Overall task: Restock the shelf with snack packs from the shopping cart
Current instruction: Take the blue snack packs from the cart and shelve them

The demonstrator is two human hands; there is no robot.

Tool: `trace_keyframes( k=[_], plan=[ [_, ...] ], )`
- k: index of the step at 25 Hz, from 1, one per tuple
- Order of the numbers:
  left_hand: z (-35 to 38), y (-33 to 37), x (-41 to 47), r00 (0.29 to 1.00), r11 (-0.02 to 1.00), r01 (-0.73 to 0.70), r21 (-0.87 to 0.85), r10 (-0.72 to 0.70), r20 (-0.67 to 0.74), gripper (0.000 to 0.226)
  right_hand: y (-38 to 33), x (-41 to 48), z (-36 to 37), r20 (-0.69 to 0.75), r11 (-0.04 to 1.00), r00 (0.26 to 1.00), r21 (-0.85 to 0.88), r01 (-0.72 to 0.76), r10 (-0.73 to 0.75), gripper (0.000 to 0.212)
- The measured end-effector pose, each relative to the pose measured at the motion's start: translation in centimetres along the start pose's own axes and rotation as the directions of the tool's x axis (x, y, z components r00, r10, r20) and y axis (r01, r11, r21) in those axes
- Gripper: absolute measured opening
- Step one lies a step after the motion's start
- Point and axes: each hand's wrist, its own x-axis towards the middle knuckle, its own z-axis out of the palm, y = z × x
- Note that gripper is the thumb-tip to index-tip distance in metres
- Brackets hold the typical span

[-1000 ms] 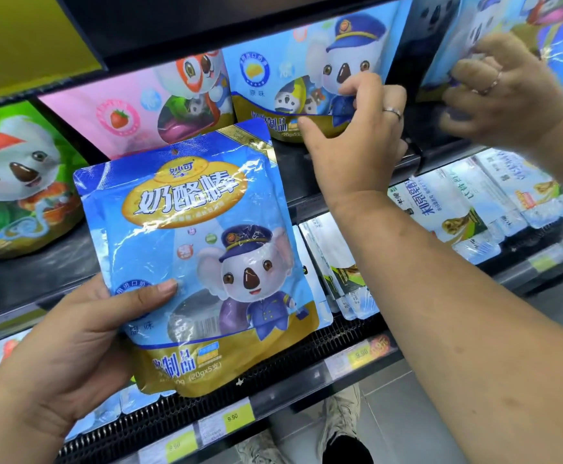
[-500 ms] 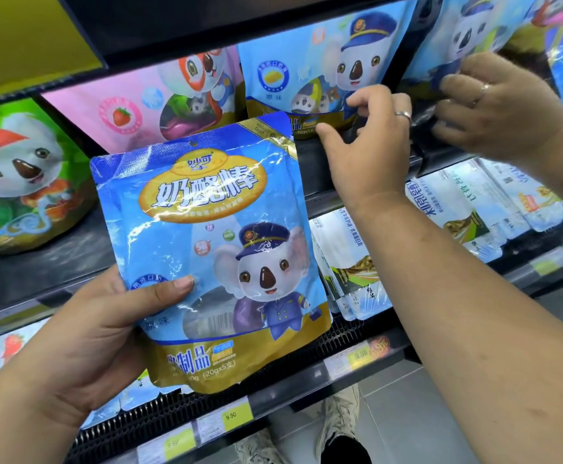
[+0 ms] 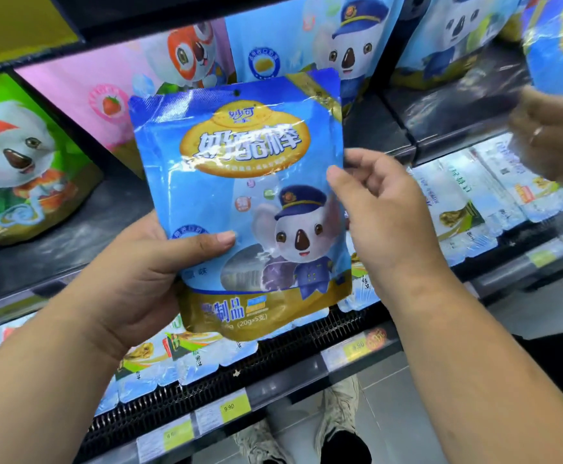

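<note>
Close to the camera, the left hand (image 3: 132, 279) grips the blue snack pack (image 3: 240, 209) at its lower left, thumb flat across the front and fingers curled behind, holding it upright in front of the shelf (image 3: 72, 236). The right hand (image 3: 384, 209) stands at the pack's right edge, thumb tip on the front of that edge and fingers loosely curled just beside it; whether they close on the pack from behind I cannot tell. 0.5 s ago this hand was up on the shelf, pinching a blue pack standing there, and the held pack sat lower and further left. Below, flat white packs (image 3: 467, 202) and yellow price tags (image 3: 230, 410) line the lower shelf, with 2 shoes (image 3: 337, 416) on the floor. Further back stand a green pack (image 3: 15, 162), a pink pack (image 3: 112, 95) and blue koala packs (image 3: 273, 45), partly covered by the held pack. At far right a second person's hand (image 3: 555, 135) with a ring, blurred and cut by the frame edge, touches another blue pack (image 3: 561, 45)
</note>
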Motion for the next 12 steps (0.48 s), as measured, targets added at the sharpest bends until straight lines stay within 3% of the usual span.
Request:
trace_keyframes(
  k=[4, 7, 12],
  plan=[
    [1.8, 0.7, 1.8, 1.0, 1.0, -0.022, 0.001, 0.022, -0.017, 0.056, 0.7, 0.2, -1.0, -0.027, 0.983, 0.993, 0.146, -0.109, 0.114, 0.018],
    [2.9, 1.2, 3.3, 0.989, 0.997, 0.024, -0.068, -0.034, -0.142, 0.07, 0.5, 1.2, -1.6, -0.111, 0.946, 0.975, 0.286, -0.155, 0.194, 0.03],
    [4.9, 1.7, 4.7, 0.972, 0.997, 0.002, -0.073, -0.019, -0.234, 0.053, 0.2, 2.8, -2.4, -0.158, 0.929, 0.967, 0.344, -0.136, 0.2, 0.032]
  ],
)
